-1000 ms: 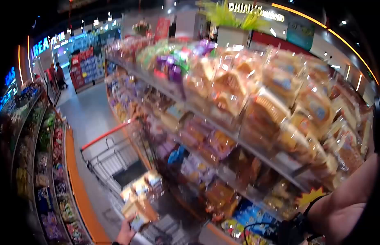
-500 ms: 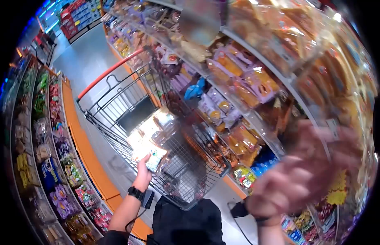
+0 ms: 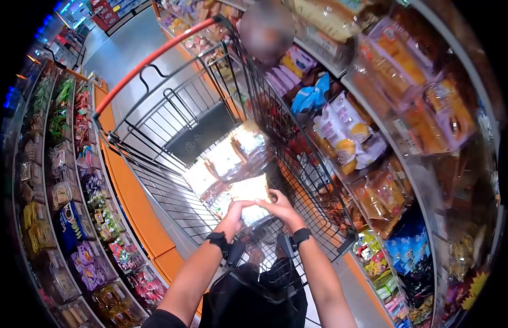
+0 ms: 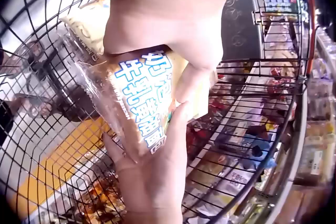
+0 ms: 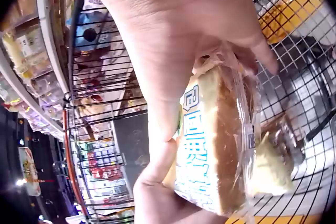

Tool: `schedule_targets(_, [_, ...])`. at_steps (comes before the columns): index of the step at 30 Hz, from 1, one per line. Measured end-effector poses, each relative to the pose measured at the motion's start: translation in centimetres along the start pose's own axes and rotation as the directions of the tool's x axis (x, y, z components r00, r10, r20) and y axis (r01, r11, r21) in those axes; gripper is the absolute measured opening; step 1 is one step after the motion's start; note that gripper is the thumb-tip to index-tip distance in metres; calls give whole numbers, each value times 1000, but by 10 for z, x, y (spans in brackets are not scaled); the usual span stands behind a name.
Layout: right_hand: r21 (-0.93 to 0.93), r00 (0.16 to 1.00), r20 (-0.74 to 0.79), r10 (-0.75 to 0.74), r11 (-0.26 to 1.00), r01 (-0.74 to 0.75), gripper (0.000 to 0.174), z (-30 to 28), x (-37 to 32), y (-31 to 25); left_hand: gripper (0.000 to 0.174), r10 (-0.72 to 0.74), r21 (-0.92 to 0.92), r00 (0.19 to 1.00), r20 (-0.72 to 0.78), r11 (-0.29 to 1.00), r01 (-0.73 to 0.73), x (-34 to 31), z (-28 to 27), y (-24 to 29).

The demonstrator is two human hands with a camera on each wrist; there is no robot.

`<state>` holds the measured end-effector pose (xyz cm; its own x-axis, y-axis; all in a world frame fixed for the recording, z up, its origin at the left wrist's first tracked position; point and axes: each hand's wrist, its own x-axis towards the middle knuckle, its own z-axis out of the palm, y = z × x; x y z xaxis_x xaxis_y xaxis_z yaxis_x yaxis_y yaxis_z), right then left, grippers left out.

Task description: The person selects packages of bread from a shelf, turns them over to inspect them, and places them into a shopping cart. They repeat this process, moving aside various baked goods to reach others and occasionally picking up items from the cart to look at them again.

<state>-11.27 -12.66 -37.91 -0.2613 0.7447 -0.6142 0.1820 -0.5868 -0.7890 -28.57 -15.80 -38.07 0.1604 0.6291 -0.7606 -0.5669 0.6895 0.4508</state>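
Note:
Both hands hold one clear bag of sliced bread with blue-and-white lettering, over a wire shopping cart (image 3: 172, 180). The left hand (image 3: 233, 217) grips one side of the bread bag (image 3: 247, 191) and the right hand (image 3: 280, 209) the other, their thumbs close together. In the left wrist view the lettered face of the bag (image 4: 142, 98) lies between the left hand (image 4: 168, 19) and the right hand (image 4: 157, 182). The right wrist view has the right hand (image 5: 173, 40) curled over the bag's end (image 5: 210, 145), with the left hand (image 5: 168, 203) opposite.
More bagged bread (image 3: 240, 145) lies in the cart beside a dark panel (image 3: 196, 134). Shelves of packaged snacks (image 3: 347, 131) rise close on the right; another shelf row (image 3: 84, 218) with an orange base (image 3: 142, 218) stands left. A tiled aisle floor (image 3: 128, 54) stretches beyond.
The right hand has come down from the right-hand shelves to the bread bag beside the left hand. The head view has tilted down, and the cart appears larger and closer.

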Motion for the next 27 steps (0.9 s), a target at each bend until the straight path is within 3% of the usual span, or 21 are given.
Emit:
schedule_targets(1, [18, 999, 18, 51, 999, -51, 90, -6, 1, -5, 32, -26, -7, 997, -68, 1000, 25, 11, -3, -6])
schedule_targets(4, [-38, 996, -51, -76, 997, 74, 76, -18, 43, 30, 33, -51, -63, 963, -265, 997, 35, 56, -9, -26])
schedule_targets(7, [-92, 972, -108, -207, 976, 198, 63, -23, 79, 53, 32, 82, -18, 943, -322, 995, -93, 88, -6, -39])
schedule_targets(8, [-103, 963, -100, -252, 965, 242, 63, -26, 91, 60, 35, 141, -54, 956, -255, 986, -160, 93, -5, -42])
schedule_targets(11, [-186, 948, -72, -309, 938, 292, 61, -27, 113, 73, 40, 103, 46, 891, -442, 995, -92, 94, 8, -37])
schedule_targets(15, [-284, 963, -37, -268, 926, 247, 51, -23, 120, 73, 43, 128, 58, 822, -555, 992, -114, 121, -7, -51])
schedule_targets(19, [-411, 965, 6, -264, 879, 243, 44, -32, 120, 78, 41, 213, 269, 754, -622, 962, -50, 138, -18, -76])
schedule_targets(20, [-407, 946, 6, -325, 863, 299, 38, -36, 115, 76, 41, 342, 324, 760, -553, 928, -182, 143, -28, -89])
schedule_targets(21, [-408, 968, 23, -249, 882, 237, 37, -40, 108, 70, 38, 245, 348, 741, -625, 937, -16, 141, -30, -93])
schedule_targets(23, [-588, 973, 82, -216, 778, 222, 36, -48, 103, 67, 32, -1, 138, 771, -637, 984, 116, 152, -52, -112])
schedule_targets(25, [-473, 987, 49, -155, 866, 160, 35, -43, 99, 68, 31, -96, 132, 785, -613, 966, 221, 141, -48, -101])
schedule_targets(27, [-434, 983, -30, -181, 889, 150, 34, -37, 102, 69, 31, -26, 66, 823, -568, 995, 77, 137, -30, -92])
